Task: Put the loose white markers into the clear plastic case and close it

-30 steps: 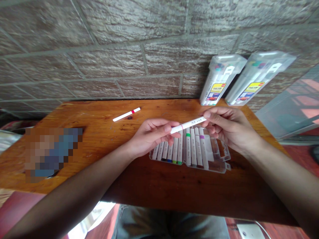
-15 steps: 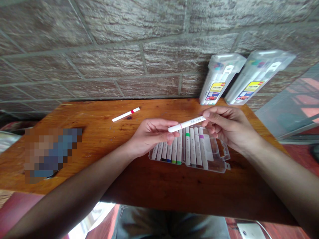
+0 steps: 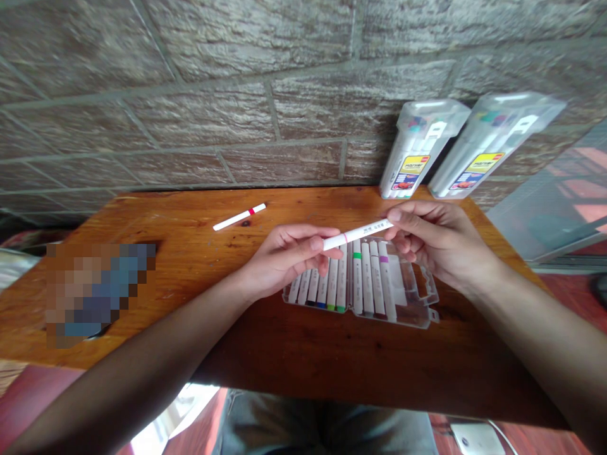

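A white marker (image 3: 358, 234) with a thin pink ring is stretched between my two hands, tilted up to the right. My left hand (image 3: 294, 256) pinches its capped left end between thumb and fingers. At the other end, my right hand (image 3: 427, 243) grips the barrel tip. Below them lies an open clear plastic case (image 3: 412, 319) holding a row of white markers (image 3: 374, 281) with coloured bands and ends; my left fingers hide the tops of several. Off to the left, a white marker with a red band (image 3: 239, 217) rests alone on the wooden table.
Two clear marker cases (image 3: 406, 151) (image 3: 474, 158) stand upright against the stone-block wall (image 3: 303, 107) at the back right. A blurred-out dark object (image 3: 102, 291) lies at the table's left. A white device with a cable (image 3: 477, 438) is below, at the lower right.
My left thumb and fingers have shifted slightly to close over the marker's left end. My right hand keeps its grip, and the other things stay in place.
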